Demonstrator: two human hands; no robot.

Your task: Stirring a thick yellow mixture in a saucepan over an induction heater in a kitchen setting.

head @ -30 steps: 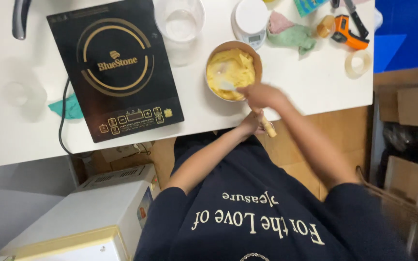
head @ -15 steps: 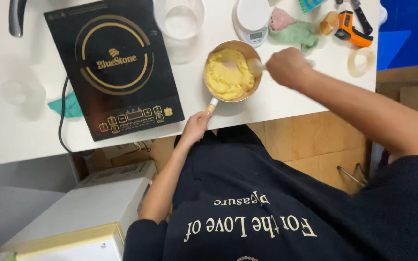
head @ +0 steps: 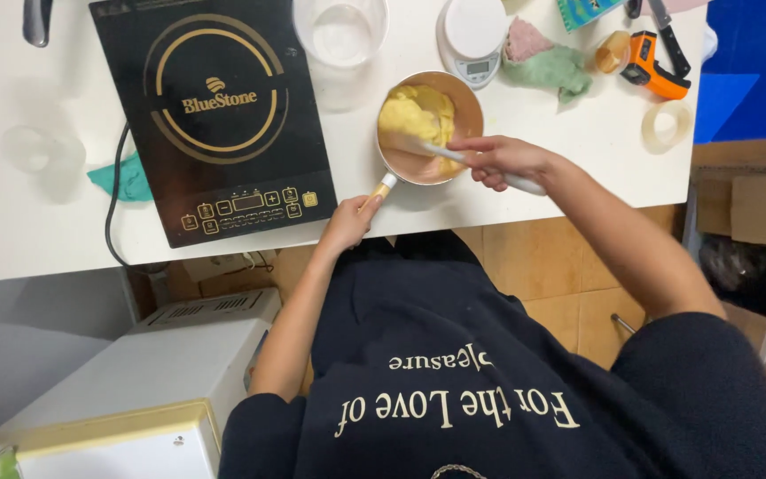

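Note:
A small copper-coloured saucepan [head: 467, 106] holding yellow dough [head: 416, 115] sits on the white table [head: 64, 231], just right of a black induction cooktop [head: 214, 115]. My left hand [head: 349, 222] grips the pan's wooden handle at the table's front edge. My right hand [head: 503, 161] holds a white spatula [head: 436, 151] whose blade is in the dough.
Behind the pan stand a clear measuring cup [head: 340, 35] and a white kitchen scale [head: 474, 35]. Pink and green cloths [head: 547, 62], an orange tool [head: 653, 66], a tape roll [head: 665, 126] and a small jar [head: 612, 51] lie right. A clear glass [head: 33, 151] and teal cloth [head: 121, 177] sit left.
My right hand went from the pan's near edge out to its right, then came back over the rim with the spatula in the dough. My left hand shifted onto the handle.

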